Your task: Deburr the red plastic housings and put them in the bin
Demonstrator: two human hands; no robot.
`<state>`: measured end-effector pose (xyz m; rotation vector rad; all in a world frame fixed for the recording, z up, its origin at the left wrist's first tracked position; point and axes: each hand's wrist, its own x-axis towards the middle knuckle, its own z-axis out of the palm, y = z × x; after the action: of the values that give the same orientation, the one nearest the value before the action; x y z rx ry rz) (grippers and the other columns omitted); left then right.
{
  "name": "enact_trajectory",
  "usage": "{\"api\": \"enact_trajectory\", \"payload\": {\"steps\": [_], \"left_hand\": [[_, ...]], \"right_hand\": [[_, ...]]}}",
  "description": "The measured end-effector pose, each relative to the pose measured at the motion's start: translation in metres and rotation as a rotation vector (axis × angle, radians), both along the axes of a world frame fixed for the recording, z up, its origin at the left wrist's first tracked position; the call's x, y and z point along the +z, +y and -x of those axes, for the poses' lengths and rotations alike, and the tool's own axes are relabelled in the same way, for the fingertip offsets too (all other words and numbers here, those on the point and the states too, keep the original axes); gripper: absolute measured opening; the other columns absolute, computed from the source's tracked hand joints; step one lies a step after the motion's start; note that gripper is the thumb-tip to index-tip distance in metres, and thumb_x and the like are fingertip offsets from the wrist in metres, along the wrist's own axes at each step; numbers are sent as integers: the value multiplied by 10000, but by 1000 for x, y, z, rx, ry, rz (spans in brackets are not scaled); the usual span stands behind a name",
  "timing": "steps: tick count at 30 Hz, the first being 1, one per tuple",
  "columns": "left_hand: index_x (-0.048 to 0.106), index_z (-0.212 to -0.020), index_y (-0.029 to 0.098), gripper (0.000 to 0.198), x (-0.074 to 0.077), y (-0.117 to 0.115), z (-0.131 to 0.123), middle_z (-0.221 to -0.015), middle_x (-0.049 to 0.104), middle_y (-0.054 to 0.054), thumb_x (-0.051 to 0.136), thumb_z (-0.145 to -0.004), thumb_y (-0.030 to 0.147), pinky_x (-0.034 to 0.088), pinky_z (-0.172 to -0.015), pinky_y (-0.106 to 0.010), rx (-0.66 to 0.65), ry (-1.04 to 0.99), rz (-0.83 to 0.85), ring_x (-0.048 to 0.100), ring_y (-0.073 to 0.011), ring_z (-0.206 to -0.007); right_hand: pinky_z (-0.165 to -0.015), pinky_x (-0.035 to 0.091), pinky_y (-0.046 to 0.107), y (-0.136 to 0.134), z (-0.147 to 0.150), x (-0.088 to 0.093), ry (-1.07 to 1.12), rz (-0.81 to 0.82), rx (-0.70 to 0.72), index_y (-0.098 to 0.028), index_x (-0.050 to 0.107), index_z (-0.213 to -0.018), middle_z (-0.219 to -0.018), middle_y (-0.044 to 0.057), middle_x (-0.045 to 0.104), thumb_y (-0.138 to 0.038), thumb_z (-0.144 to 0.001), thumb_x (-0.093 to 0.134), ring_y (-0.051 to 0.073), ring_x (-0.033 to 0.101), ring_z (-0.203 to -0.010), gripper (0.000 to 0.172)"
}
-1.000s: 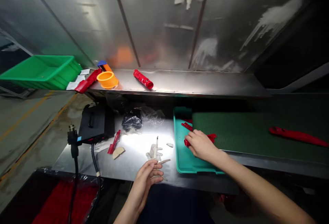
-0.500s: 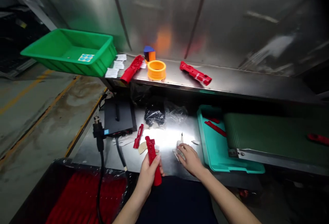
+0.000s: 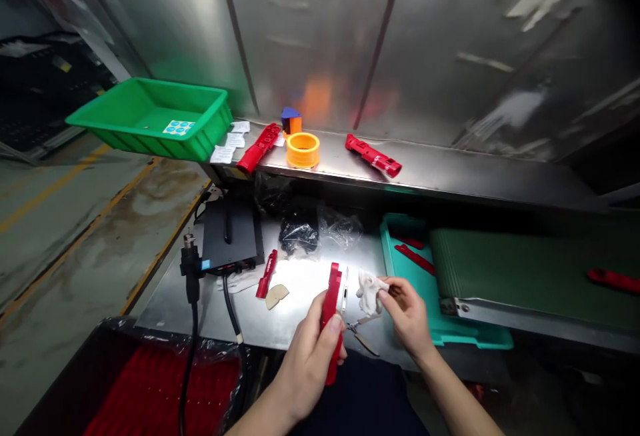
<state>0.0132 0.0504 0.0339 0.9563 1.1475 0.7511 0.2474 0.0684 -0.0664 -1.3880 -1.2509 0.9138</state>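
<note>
My left hand (image 3: 313, 346) is closed around a long red plastic housing (image 3: 331, 316), held upright and turned edge-on to me. Pinched in the fingers of my right hand (image 3: 407, 316) is a crumpled white cloth (image 3: 371, 293), just to the right of the housing and apart from it. A pair of pliers (image 3: 367, 339) lies on the metal table between my hands, its upper part partly hidden. Behind the housing is a slim white object (image 3: 345, 283), too covered to name. To the left lie a smaller red housing (image 3: 267, 275) and a beige rounded piece (image 3: 277, 296).
A teal tray (image 3: 393, 259) with red parts stands right, beside a green conveyor belt (image 3: 500, 269). A black box (image 3: 233, 236) and heat gun (image 3: 190, 266) are left. The shelf holds a green bin (image 3: 200, 143), orange ring (image 3: 303, 151) and red housings (image 3: 373, 156).
My right hand has lifted the white cloth off the table and moved right. My left hand has moved right and turned the red housing edge-on. The pliers have come into view.
</note>
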Motion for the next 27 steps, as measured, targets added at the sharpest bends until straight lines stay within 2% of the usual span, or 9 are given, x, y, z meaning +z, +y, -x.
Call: {"api": "enact_trajectory", "payload": {"steps": [3,6,9,11,14,16,20,24,27], "left_hand": [[556,-1403,177,562,10,-3,-20,-826,743,-68,559,-1012,580,585,-747,-340,-67,-46,33,712,-247,-768],[483,-1437,180,653,12,-9,-42,-766,712,-37,663,-953,580,562,-571,-305,-87,-102,54,670,-211,-606],[469,-1423,202,639,13,-16,-60,-787,709,-25,701,-934,540,490,-450,-261,-91,-88,56,633,-182,-531],[513,-1377,216,569,15,-20,-69,-998,757,-89,739,-917,461,585,-593,-307,-95,-31,-16,723,-226,-708],[557,-1351,227,500,18,-25,-79,-1320,711,-144,757,-905,334,555,-1034,-412,-109,99,-163,707,-323,-1172],[543,-1395,226,525,19,-28,-83,-1394,680,-151,740,-914,297,478,-1143,-441,-112,154,-190,643,-340,-1305],[578,-1396,212,574,18,-35,-91,-1371,698,-156,782,-863,272,470,-1157,-480,-36,127,-139,647,-369,-1296],[687,-1270,253,530,21,-40,-93,-1146,776,-114,856,-769,278,571,-1053,-482,44,27,-47,672,-409,-1227],[722,-1197,274,498,26,-41,-92,-945,781,-85,878,-723,272,645,-900,-446,94,-58,100,707,-416,-1140]], "right_hand": [[-733,587,309,-4,-4,46,140,-56,-74,-241,656,-1132,-1028,75,750,-440,-1010,692,231,732,-895,237],[-723,585,288,-12,-8,84,242,-95,-111,-275,674,-1154,-1069,60,748,-403,-1028,685,206,728,-876,181],[-814,605,293,-22,-10,112,352,-118,-26,-284,711,-1111,-1224,75,741,-341,-1013,725,220,741,-1001,114],[-910,596,292,-27,-10,125,380,-119,77,-280,726,-1069,-1295,73,729,-288,-989,759,230,725,-1120,88],[-889,588,245,-28,-9,133,435,-60,154,-287,692,-1061,-1195,38,764,-223,-938,809,189,741,-1063,181],[-786,584,204,-26,-8,133,522,10,170,-287,668,-1082,-1060,13,783,-216,-916,831,152,754,-921,244],[-635,558,190,-19,-4,123,623,31,109,-223,694,-979,-866,18,762,-296,-883,872,136,715,-721,215],[-463,479,189,-19,-4,118,713,25,0,-217,623,-850,-652,-31,680,-404,-890,867,114,602,-486,310],[-549,540,209,-24,-9,127,683,1,81,-213,661,-847,-749,-1,729,-333,-873,884,135,674,-598,255]]}}
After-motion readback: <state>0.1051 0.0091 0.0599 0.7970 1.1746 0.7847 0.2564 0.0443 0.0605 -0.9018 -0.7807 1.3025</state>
